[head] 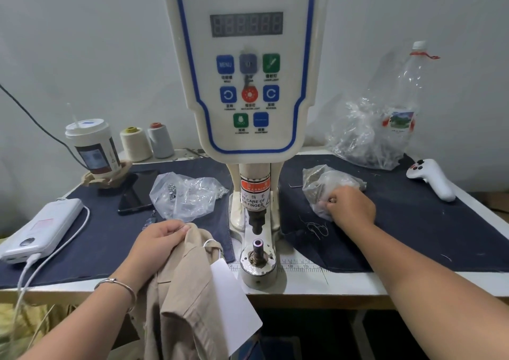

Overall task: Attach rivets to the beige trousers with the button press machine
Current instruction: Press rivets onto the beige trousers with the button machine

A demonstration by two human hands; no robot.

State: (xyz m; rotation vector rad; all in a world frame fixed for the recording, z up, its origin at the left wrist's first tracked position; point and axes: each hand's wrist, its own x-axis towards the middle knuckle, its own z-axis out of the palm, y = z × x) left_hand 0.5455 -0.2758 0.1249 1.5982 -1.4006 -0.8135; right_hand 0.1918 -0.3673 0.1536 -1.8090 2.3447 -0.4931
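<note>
Left hand [161,237] grips trousers [190,291]; right hand [351,207] seemingly in bag [327,186].

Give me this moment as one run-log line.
left hand: grips beige trousers | right hand: fingers in small plastic bag | lower die: bare | stage: fetching rivet

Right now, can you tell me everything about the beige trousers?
The beige trousers look like soft woven cloth with stitched seams. They hang bunched over the table's front edge, just left of the machine's lower die post. A white paper tag dangles from them on a loop. The left hand pinches their top fold. The right hand does not touch them.
</note>
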